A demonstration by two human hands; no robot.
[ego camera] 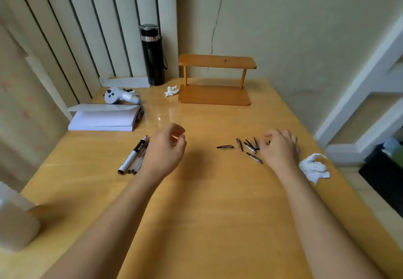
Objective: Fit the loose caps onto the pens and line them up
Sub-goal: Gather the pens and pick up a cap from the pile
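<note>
Several pens (133, 156) lie bunched side by side at the left of the wooden table (207, 202), one with a white barrel and a black cap. My left hand (166, 150) hovers just right of them, fingers curled and apart, holding nothing. Several loose dark caps (248, 146) are scattered at the right; one cap (225, 147) lies apart to the left of the group. My right hand (280, 147) rests on the right end of the cap pile, fingertips touching or pinching a cap; the grip itself is hidden.
A white paper stack (102, 120) and a white controller (118, 96) sit at the back left. A black flask (152, 55) and a small wooden shelf (214, 82) stand at the back. Crumpled tissue (314, 167) lies by the right edge, another tissue (171, 91) beside the shelf.
</note>
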